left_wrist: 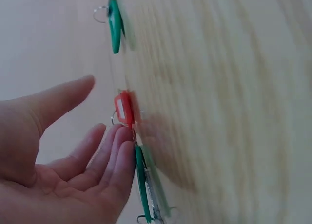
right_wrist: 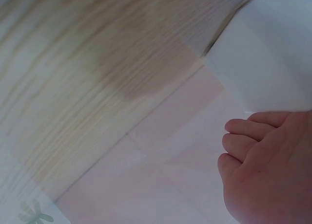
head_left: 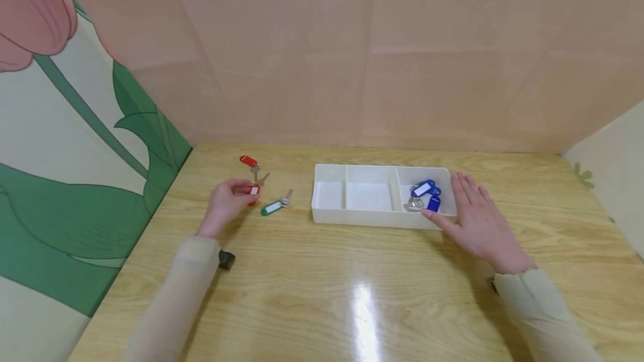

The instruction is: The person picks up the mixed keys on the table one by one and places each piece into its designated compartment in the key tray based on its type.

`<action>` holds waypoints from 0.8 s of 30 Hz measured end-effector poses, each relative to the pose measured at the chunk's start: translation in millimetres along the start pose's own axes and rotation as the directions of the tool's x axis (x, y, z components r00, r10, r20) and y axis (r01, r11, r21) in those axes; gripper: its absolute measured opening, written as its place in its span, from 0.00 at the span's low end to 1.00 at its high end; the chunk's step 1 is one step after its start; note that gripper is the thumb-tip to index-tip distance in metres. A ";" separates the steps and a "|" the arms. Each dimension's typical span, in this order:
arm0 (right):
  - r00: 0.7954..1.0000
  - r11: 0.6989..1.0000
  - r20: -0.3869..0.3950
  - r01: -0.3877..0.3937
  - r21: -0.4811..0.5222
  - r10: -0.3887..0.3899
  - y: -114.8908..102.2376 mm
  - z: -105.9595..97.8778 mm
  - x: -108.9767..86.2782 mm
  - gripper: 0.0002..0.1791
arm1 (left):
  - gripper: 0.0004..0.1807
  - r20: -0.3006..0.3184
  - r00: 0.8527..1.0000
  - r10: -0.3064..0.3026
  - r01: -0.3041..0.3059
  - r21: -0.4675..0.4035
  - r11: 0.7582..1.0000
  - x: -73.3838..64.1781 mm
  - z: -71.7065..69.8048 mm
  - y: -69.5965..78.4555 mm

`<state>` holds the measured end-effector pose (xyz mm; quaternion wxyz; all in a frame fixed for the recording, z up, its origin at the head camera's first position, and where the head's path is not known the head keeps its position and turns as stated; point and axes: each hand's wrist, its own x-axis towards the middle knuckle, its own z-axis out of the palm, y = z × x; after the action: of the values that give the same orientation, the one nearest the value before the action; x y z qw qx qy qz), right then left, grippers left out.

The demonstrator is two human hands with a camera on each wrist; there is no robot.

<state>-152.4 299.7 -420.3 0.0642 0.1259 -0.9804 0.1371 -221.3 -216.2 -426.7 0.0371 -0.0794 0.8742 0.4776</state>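
Observation:
In the head view, my left hand point(head_left: 227, 201) reaches to a red key tag point(head_left: 254, 189) on the table. The left wrist view shows the thumb apart from the fingers point(left_wrist: 97, 170), whose tips are close to the red tag point(left_wrist: 124, 108) and a green tag point(left_wrist: 142, 182). That green tag does not show in the head view. Another red-tagged key point(head_left: 249, 161) lies behind, and a green-tagged key point(head_left: 273, 208) to the right. My right hand point(head_left: 480, 222) rests against the right end of a white divided tray point(head_left: 372, 218), fingers extended, thumb at its front rim.
Several blue-tagged keys point(head_left: 424, 189) lie in the tray's right compartment. The wooden table point(head_left: 302, 272) meets a pinkish wall point(head_left: 372, 99) at the back and a flower-patterned panel point(head_left: 95, 228) at the left. A pale wall point(head_left: 614, 166) borders the right side.

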 end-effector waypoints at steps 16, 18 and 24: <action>1.000 1.000 -0.012 0.014 -0.001 -0.015 -0.1 1.0 -0.3 0.58 | 0.23 -0.030 0.999 -0.046 0.051 0.211 0.976 3.6 7.0 2.5; 1.000 1.000 -0.013 0.014 -0.002 -0.014 0.1 1.1 -0.2 0.58 | 0.22 -0.024 0.999 -0.048 0.052 0.219 0.974 4.6 7.2 1.6; 1.000 1.000 -0.012 0.013 0.001 -0.013 0.0 0.7 -0.3 0.58 | 0.17 -0.007 0.998 -0.059 0.059 0.224 0.973 5.2 6.4 2.4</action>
<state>-152.1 299.6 -421.0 0.0708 0.1313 -0.9791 0.1381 -226.9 -210.1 -428.9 0.0596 -0.1007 0.9198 0.3745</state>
